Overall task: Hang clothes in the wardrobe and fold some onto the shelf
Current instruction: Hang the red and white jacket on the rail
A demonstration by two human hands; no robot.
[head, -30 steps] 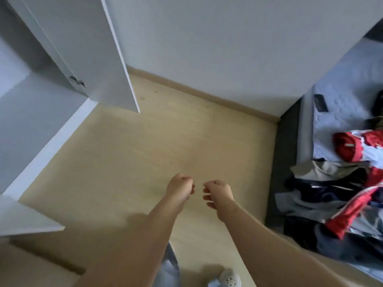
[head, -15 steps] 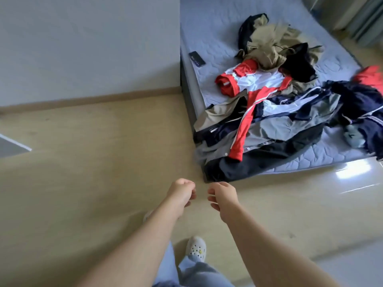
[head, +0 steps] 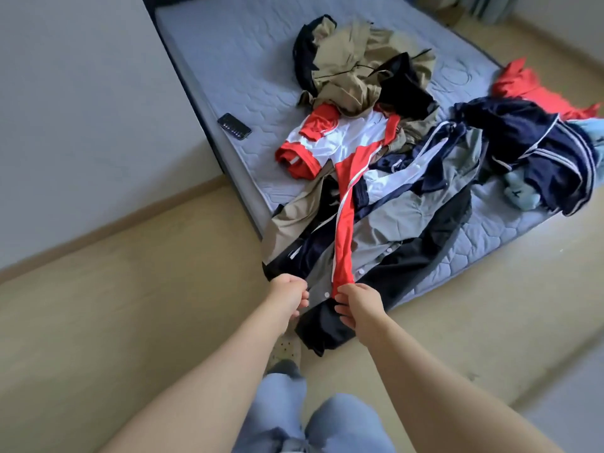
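Turning: I swing away from the wardrobe to the mattress (head: 228, 76), and both arms now reach the clothes pile (head: 408, 191).
Left grip (head: 289, 294): curled at the pile's 7 o'clock edge; I cannot tell whether it holds cloth.
Right grip (head: 358, 305): fingers apart, touching the red strip (head: 343, 230) at its 6 o'clock end.
Meaning: I judge the next pickup is starting; nothing is lifted yet.

one grey quilted mattress (head: 235, 60), one black flat phone (head: 234, 126), one red-and-white jersey (head: 340, 142), two hands: left hand (head: 289, 294), right hand (head: 359, 305).
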